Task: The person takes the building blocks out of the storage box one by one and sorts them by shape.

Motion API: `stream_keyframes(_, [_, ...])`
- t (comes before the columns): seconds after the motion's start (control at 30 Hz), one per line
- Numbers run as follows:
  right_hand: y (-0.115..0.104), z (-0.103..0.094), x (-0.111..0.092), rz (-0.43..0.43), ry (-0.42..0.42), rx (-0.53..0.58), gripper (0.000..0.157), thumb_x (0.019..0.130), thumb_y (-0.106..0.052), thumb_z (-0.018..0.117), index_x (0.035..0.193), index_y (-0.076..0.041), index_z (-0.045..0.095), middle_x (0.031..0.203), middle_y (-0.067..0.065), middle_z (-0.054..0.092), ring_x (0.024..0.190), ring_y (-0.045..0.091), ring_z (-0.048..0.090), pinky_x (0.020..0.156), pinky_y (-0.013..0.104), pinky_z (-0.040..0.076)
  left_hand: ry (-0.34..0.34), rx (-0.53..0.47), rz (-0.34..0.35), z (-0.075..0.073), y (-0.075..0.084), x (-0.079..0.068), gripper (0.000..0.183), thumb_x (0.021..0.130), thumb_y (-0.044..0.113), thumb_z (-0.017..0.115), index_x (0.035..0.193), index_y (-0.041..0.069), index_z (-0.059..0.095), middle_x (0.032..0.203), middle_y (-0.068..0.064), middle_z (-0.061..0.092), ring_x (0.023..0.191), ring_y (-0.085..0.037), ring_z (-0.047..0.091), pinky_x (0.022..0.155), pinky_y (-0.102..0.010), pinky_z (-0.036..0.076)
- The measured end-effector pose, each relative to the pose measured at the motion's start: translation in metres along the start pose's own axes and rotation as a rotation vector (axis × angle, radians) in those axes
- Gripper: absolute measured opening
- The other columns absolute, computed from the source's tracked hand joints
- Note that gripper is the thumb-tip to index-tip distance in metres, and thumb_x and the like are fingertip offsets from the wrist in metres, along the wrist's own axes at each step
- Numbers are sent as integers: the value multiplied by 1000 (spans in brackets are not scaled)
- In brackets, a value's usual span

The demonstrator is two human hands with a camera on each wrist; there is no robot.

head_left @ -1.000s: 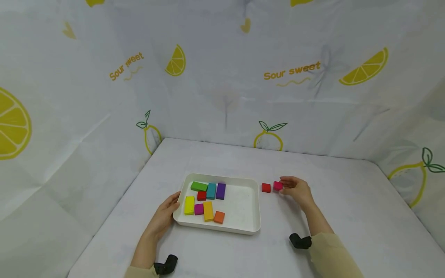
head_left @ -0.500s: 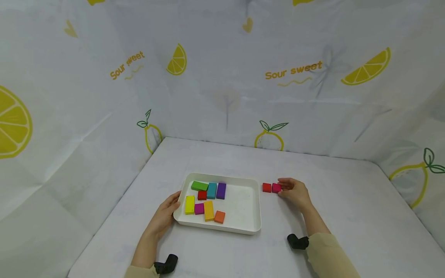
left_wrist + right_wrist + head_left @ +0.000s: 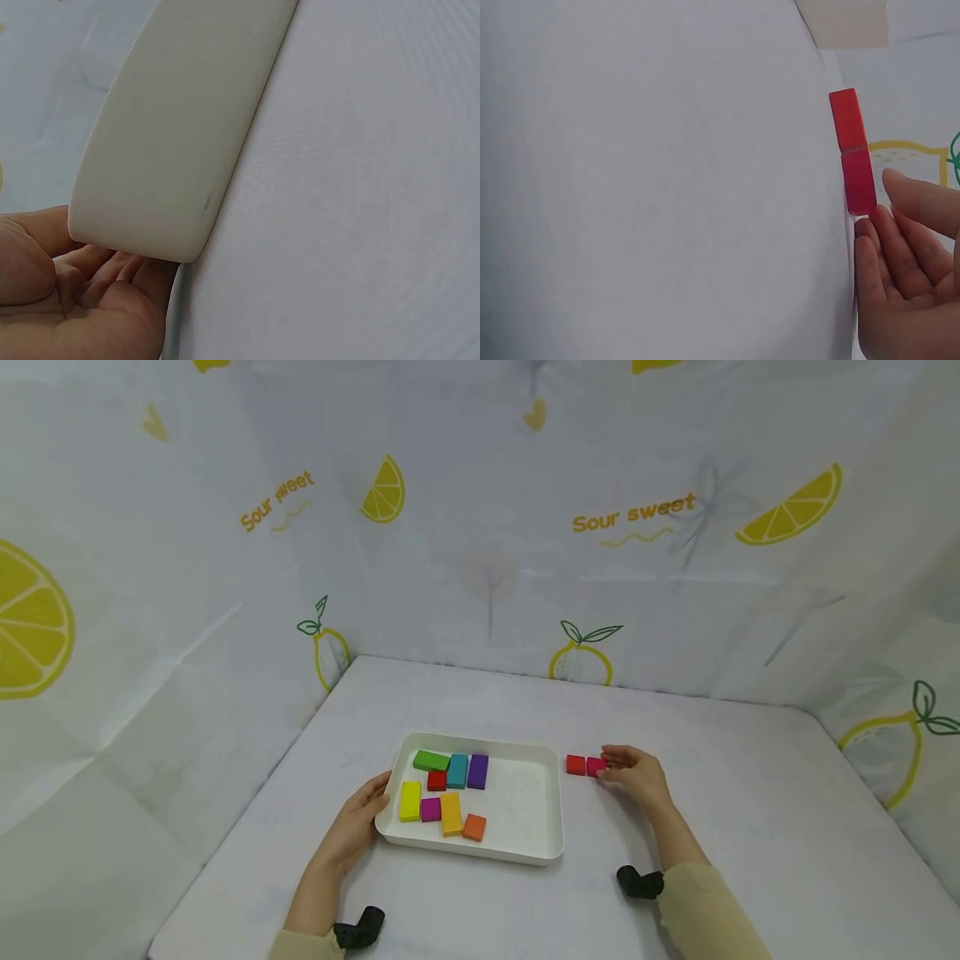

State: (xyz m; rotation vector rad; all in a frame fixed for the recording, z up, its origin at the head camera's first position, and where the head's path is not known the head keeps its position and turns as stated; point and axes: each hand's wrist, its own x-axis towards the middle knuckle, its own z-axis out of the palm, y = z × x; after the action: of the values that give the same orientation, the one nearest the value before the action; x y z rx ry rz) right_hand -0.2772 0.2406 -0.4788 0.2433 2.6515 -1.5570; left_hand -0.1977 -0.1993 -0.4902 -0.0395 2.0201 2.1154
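Observation:
My left hand (image 3: 354, 828) grips the left side of a white tray (image 3: 527, 814), thumb at the rim and fingers against the outer wall; the left wrist view shows the tray's outer wall (image 3: 176, 135) close up. To the right of the tray, a red block (image 3: 575, 765) and a pink block (image 3: 596, 767) sit end to end on the table. Beside the pink block is my right hand (image 3: 639, 778), its fingers fairly straight. From the right wrist, the thumb (image 3: 922, 196) shows apart from the pink block, with the fingertips right at its near end.
Several coloured blocks lie in the tray's left part, among them a green block (image 3: 431, 761), a yellow block (image 3: 410, 802), a purple block (image 3: 477, 772) and an orange block (image 3: 474, 827). A white cloth printed with lemons (image 3: 480, 527) hangs behind the white table (image 3: 450, 910).
The pink block has slid left, closing the gap to the red block, with my right hand following it. My left hand stays at the tray.

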Motion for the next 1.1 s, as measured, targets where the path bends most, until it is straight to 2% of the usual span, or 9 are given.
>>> stream_keyframes(0.17, [3, 2, -1, 29, 12, 71, 49, 93, -16, 65, 139, -3, 53, 141, 21, 57, 125, 28, 57, 112, 44, 42, -3, 5, -3, -2, -1, 1, 52, 106, 8, 34, 155, 1, 21, 165, -22, 17, 154, -37, 16, 124, -54, 19])
stream_keyframes(0.5, [1, 2, 0, 46, 21, 85, 49, 94, -20, 65, 140, -5, 53, 142, 19, 58, 124, 24, 56, 109, 40, 42, 7, 19, -6, -3, 1, 4, 51, 106, 10, 34, 155, 4, 24, 165, -19, 20, 154, -35, 19, 124, -52, 21])
stream_keyframes(0.63, [-6, 1, -2, 49, 86, 95, 48, 94, -21, 65, 139, -7, 55, 141, 17, 59, 128, 26, 54, 107, 38, 43, -1, 21, -4, -2, 1, 4, 51, 106, 10, 35, 155, 3, 23, 165, -20, 19, 153, -36, 19, 124, -52, 21])
stream_keyframes(0.77, [-25, 6, -9, 36, 133, 140, 47, 94, -22, 65, 139, -10, 56, 141, 14, 60, 129, 25, 56, 110, 38, 45, 3, 27, -5, -3, 1, 2, 51, 106, 10, 35, 155, 2, 22, 165, -21, 18, 154, -36, 18, 124, -53, 20])
stream_keyframes(0.83, [-37, 11, -14, 14, 104, 170, 47, 93, -21, 66, 138, -11, 56, 141, 13, 60, 128, 23, 57, 110, 34, 46, 11, 28, -6, -3, 1, 1, 51, 106, 10, 35, 155, 2, 23, 165, -20, 19, 154, -35, 18, 124, -52, 20])
stream_keyframes(0.97, [-57, 27, -29, -75, -28, 213, 51, 90, -19, 71, 137, -8, 57, 139, 14, 61, 126, 22, 60, 99, 22, 51, 20, 33, -3, -2, 0, 1, 51, 106, 11, 36, 155, 3, 24, 165, -20, 19, 153, -36, 19, 124, -52, 20])
stream_keyframes(1.1, [-69, 46, -46, -144, -177, 222, 49, 88, -15, 74, 134, -5, 59, 136, 17, 62, 126, 27, 60, 99, 25, 53, 14, 25, -11, -1, -2, 2, 51, 106, 10, 35, 155, 2, 23, 164, -21, 20, 153, -35, 20, 124, -53, 20])
